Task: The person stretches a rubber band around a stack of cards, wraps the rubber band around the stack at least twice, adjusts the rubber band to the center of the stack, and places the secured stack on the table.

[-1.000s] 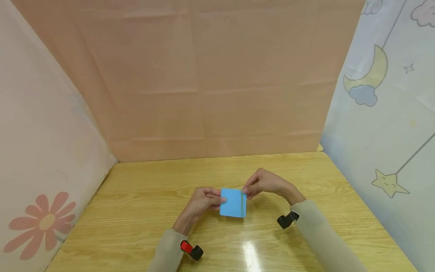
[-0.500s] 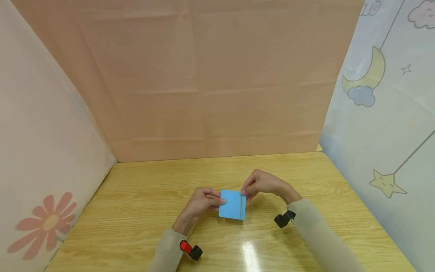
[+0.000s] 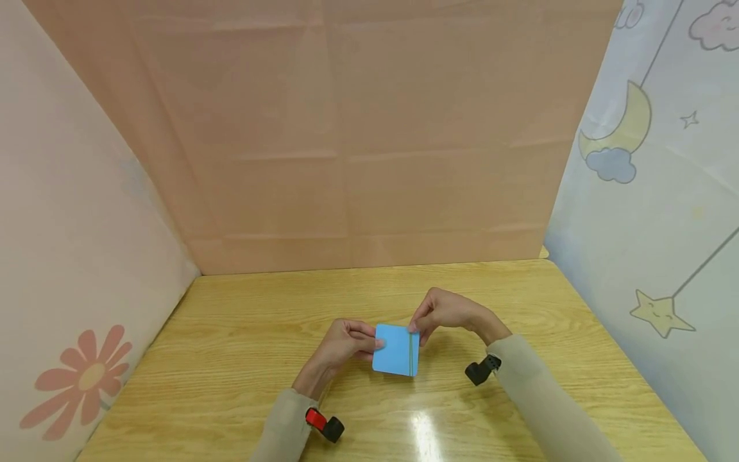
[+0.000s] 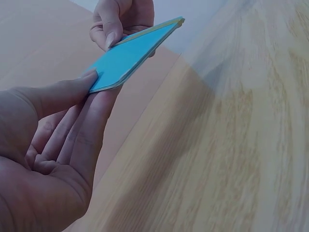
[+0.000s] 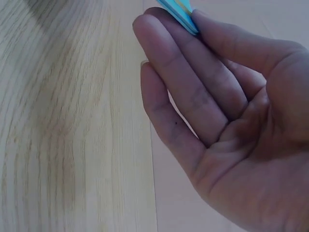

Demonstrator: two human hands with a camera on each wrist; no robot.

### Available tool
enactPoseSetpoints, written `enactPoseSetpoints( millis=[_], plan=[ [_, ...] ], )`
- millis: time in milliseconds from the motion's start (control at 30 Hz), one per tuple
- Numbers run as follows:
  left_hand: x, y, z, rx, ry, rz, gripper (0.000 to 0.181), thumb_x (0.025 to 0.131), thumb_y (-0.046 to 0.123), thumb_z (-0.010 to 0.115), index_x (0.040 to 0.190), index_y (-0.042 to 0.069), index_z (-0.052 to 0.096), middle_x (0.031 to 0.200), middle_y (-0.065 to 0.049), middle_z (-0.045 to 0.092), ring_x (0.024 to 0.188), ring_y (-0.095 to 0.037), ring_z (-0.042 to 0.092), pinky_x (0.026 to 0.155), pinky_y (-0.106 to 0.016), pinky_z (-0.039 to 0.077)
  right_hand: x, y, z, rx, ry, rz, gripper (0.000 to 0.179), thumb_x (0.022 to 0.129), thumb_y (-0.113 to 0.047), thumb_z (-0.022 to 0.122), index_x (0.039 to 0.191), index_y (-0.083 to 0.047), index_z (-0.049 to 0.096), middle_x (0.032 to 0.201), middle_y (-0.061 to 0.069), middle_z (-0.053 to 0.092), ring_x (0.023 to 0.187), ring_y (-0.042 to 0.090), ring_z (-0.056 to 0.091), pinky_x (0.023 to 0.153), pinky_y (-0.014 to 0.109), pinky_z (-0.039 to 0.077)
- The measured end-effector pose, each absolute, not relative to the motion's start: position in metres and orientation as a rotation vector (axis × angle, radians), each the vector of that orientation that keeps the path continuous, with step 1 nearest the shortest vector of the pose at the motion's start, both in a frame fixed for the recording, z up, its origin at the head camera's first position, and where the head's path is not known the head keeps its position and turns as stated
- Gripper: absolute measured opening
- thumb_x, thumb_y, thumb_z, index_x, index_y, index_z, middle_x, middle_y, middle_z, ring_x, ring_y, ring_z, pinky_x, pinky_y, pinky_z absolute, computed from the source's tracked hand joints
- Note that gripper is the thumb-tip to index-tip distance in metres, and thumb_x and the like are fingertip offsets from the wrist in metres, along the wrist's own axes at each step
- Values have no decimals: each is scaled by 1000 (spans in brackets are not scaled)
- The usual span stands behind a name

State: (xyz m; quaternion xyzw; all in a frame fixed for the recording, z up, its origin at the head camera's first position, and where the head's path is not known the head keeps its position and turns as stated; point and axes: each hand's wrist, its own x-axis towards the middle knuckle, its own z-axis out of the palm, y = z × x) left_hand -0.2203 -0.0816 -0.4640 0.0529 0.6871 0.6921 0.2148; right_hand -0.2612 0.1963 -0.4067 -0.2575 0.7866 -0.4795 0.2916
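Sleeves: a pale left sleeve (image 3: pixel 283 427) and right sleeve (image 3: pixel 548 398) reach in from the near side, with a black wrist camera (image 3: pixel 333 429) on a red strap (image 3: pixel 315 419) at the left and another black device (image 3: pixel 479 372) at the right.
Left hand (image 3: pixel 337 350): pinches the left edge of the blue square, thumb on the front face, fingers behind.
Right hand (image 3: pixel 453 312): pinches the top right corner between thumb and fingers, its thumb tip at the band.
Blue square (image 3: pixel 394 351): held up between both hands, clear of the bench, tilted; the left wrist view shows layers at its rim.
Band (image 3: pixel 411 356): thin, yellowish, running in two strands down the square, just inside its right edge.
Slip risk: so near that edge, the band could snap off if pulled outward; whether the right fingers have hooked it, I cannot tell.
Drop risk: the left grip takes only a margin, so a sharp tug might twist the square loose or spread its layers.
Bench (image 3: pixel 260 308): wood-grained, beneath the hands.
Backdrop (image 3: pixel 346 141): creased, peach-coloured, behind the bench.
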Motion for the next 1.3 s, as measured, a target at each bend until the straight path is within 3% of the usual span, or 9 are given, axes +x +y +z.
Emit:
enactPoseSetpoints(
  millis=[267, 533, 700, 833, 933, 1133, 1300],
  plan=[
    [-222, -81, -465, 179, 1881, 1915, 15, 86, 1, 85, 97, -2, 76, 79, -4, 80, 70, -14, 76, 64, -29, 65, -261, 194, -406, -706, 2065, -1259, 13, 97, -11, 75, 97, -2, 85, 93, 17, 82, 85, 52, 76, 87, 63, 62],
    [-224, -81, -469, 188, 1884, 1901, 15, 86, 0, 84, 99, -3, 76, 78, -3, 79, 69, -15, 76, 65, -31, 66, -264, 194, -411, -722, 2051, -1248, 13, 97, -11, 75, 96, -1, 84, 94, 17, 82, 85, 52, 76, 83, 52, 66],
    [-224, -81, -472, 204, 1886, 1905, 15, 86, -1, 84, 99, -4, 76, 78, -4, 80, 68, -14, 76, 63, -30, 65, -266, 193, -414, -711, 2040, -1247, 14, 97, -10, 75, 95, 0, 84, 94, 17, 82, 79, 37, 79, 84, 54, 66],
    [-223, -78, -471, 234, 1874, 1874, 15, 86, 2, 84, 99, -2, 76, 79, -3, 80, 69, -13, 76, 64, -29, 65, -265, 188, -415, -712, 2070, -1230, 14, 93, -12, 78, 94, 1, 84, 92, 11, 82, 77, 16, 75, 80, 39, 67],
    [-223, -77, -471, 235, 1866, 1866, 15, 87, 3, 84, 99, -1, 76, 80, -2, 80, 70, -13, 76, 64, -29, 65, -264, 186, -414, -701, 2095, -1217, 14, 92, -13, 80, 94, 0, 84, 90, 7, 82, 78, 10, 72, 78, 32, 64],
    [-224, -78, -469, 190, 1898, 1891, 18, 87, 2, 83, 102, -5, 76, 85, -7, 81, 71, -14, 76, 66, -30, 66, -265, 186, -410, -697, 2145, -1214, 17, 95, -21, 79, 95, -5, 85, 93, 7, 82, 78, 12, 75, 83, 44, 66],
    [-225, -78, -471, 181, 1898, 1894, 20, 88, 4, 84, 104, -5, 76, 87, -7, 81, 73, -15, 77, 69, -32, 66, -264, 194, -410, -626, 2112, -1220, 17, 97, -22, 77, 100, -7, 84, 96, 9, 82, 79, 24, 79, 82, 53, 66]
  ],
)
